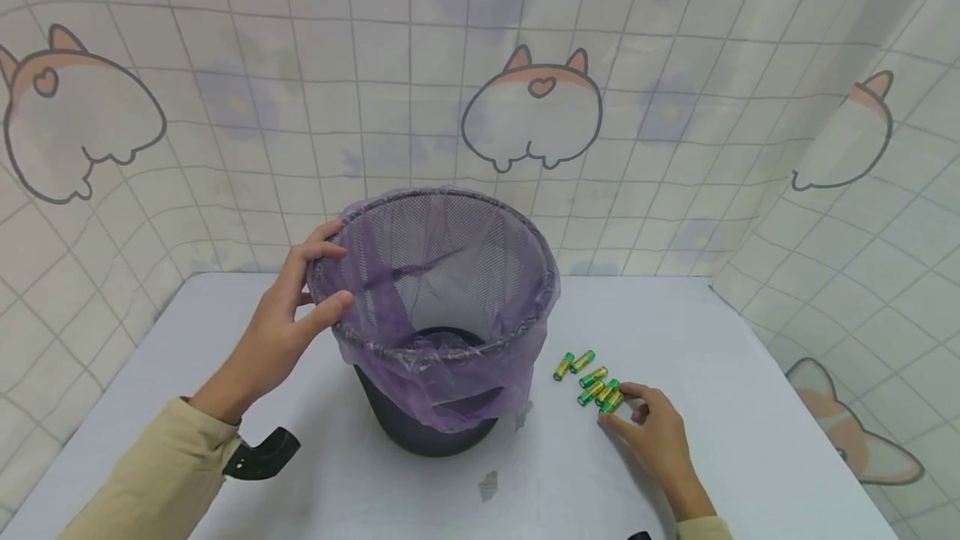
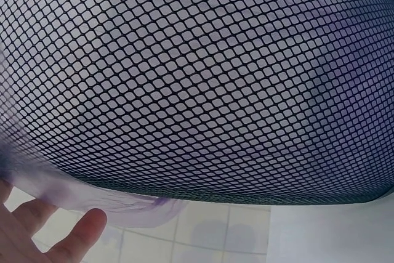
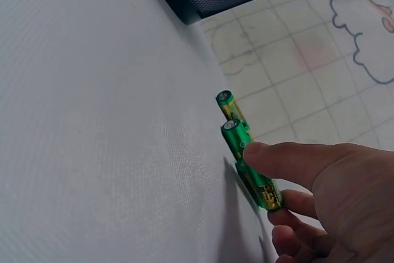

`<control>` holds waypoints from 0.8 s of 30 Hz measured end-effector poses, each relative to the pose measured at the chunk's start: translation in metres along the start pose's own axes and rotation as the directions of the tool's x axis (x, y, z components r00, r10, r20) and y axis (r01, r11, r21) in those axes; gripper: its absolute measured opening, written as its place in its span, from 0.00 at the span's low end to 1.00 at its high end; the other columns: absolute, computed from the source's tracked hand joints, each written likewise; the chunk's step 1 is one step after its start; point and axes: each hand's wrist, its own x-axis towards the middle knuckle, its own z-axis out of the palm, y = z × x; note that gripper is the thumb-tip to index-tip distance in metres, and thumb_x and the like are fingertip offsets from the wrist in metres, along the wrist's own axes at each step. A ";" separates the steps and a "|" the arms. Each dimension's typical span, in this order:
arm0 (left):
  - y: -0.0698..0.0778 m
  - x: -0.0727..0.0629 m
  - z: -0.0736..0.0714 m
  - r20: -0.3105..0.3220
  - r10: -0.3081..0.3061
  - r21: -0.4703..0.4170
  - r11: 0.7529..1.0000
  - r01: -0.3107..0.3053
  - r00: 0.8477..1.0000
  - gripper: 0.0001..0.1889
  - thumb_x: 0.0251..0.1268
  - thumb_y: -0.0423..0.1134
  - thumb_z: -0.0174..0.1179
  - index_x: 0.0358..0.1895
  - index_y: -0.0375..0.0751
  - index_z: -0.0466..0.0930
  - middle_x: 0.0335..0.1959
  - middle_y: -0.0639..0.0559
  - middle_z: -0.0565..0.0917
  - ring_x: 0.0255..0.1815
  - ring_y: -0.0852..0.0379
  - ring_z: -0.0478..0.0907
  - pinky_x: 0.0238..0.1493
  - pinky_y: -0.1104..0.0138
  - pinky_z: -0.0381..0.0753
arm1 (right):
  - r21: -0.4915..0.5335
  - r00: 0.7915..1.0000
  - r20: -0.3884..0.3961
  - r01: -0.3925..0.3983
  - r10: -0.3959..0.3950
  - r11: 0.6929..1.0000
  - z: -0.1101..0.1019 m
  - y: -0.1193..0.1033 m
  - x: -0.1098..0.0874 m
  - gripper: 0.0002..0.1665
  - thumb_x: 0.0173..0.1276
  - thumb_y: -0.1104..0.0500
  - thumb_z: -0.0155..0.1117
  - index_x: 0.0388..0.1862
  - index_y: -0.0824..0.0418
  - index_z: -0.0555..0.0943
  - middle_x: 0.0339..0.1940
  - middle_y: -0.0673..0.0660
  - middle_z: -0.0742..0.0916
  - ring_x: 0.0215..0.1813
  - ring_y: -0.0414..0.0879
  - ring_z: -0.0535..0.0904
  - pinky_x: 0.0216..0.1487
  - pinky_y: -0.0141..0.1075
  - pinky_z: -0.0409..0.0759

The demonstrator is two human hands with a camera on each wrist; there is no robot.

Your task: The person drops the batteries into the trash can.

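head view: right hand [image 1: 657, 437] pinches the nearest green battery [image 1: 612, 402].

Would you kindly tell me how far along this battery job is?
Looks done: a purple plastic liner hangs over the rim of the black mesh bin. In hand: the left hand holds the rim; the right hand pinches a small green-and-yellow cylindrical battery. Apparently left: the other batteries on the white table. Whether any are inside the bin is unclear.
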 end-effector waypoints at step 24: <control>-0.003 0.001 -0.003 0.036 -0.014 0.013 1.000 0.014 0.999 0.25 0.69 0.38 0.53 0.66 0.45 0.59 0.78 0.63 0.50 0.74 0.48 0.58 0.54 0.49 0.68 | 0.103 0.998 -0.037 0.057 -0.053 0.993 -0.017 -0.022 -0.002 0.32 0.57 0.52 0.74 0.60 0.56 0.77 0.56 0.56 0.82 0.45 0.44 0.73 0.47 0.33 0.73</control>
